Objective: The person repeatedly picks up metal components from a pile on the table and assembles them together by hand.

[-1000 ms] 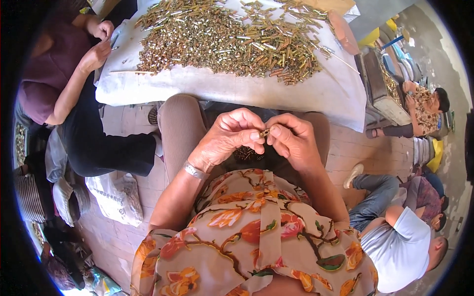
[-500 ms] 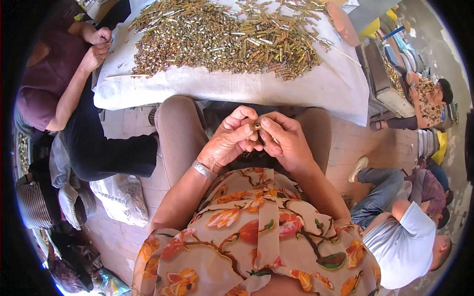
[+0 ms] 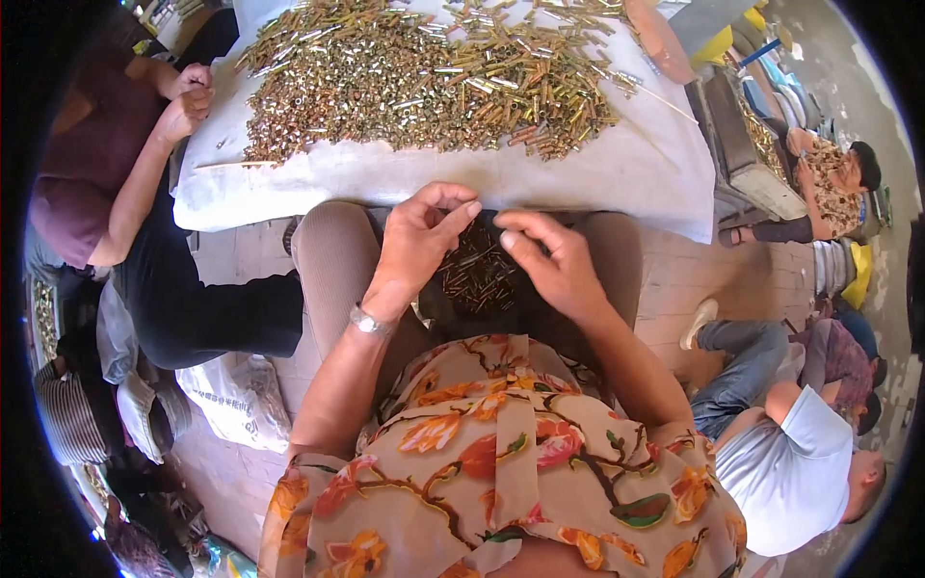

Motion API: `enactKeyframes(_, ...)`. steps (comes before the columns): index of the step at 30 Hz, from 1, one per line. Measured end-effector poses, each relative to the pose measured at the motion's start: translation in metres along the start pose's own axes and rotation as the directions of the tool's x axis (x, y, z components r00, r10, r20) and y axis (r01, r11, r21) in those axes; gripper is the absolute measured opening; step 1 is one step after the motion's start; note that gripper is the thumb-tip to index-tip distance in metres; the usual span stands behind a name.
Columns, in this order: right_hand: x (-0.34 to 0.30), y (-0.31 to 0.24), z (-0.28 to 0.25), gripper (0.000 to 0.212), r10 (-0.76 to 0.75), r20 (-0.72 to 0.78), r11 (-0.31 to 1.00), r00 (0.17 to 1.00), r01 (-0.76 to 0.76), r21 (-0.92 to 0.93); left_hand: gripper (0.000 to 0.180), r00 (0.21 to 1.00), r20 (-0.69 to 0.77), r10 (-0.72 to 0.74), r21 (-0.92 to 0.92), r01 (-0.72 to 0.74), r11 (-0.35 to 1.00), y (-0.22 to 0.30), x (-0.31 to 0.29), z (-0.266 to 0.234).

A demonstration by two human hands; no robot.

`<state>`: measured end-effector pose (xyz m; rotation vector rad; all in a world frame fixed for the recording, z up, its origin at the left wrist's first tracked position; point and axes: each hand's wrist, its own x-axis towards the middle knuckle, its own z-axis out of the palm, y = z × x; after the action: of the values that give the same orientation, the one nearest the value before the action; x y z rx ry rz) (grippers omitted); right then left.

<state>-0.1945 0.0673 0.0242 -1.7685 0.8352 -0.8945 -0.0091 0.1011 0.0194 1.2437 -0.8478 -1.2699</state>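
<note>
My left hand (image 3: 424,236) is in front of the table edge, thumb and forefinger pressed nearly together; anything between them is too small to make out. To its right, my right hand (image 3: 554,255) has its thumb and forefinger apart, with nothing visible between them. Below and between both hands, in my lap, a dark container (image 3: 448,301) holds many small brass-coloured metal pieces (image 3: 479,275). Beyond my hands, a big heap of small gold and silver metal parts (image 3: 385,87) lies on a white cloth (image 3: 318,193). Longer tube-like pieces (image 3: 549,106) gather on the heap's right side.
Thin sticks (image 3: 236,165) lie on the cloth near the heap. At the left a co-worker in a maroon top (image 3: 106,154) sits at the table, hands together. A white plastic bag (image 3: 241,400) stands on the floor. Another person in a pale shirt (image 3: 785,472) sits at the lower right.
My hands were together around a small metal piece; now they are apart, left hand moved left, right hand slightly right. The container of pieces in my lap now shows between them.
</note>
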Motion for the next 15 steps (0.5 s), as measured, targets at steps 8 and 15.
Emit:
enactKeyframes(8, 0.103, 0.042, -0.051, 0.014, -0.375, -0.013, 0.571, 0.927, 0.22, -0.791, 0.018, 0.806, 0.101, 0.584, 0.801, -0.414, 0.433, -0.003, 0.085, 0.034)
enactKeyframes(15, 0.116, 0.037, -0.051, 0.009, -0.239, 0.314, 0.298, 0.919, 0.377, -0.877, 0.01, 0.819, 0.224, 0.528, 0.939, -0.326, 0.107, -0.011, 0.079, 0.026)
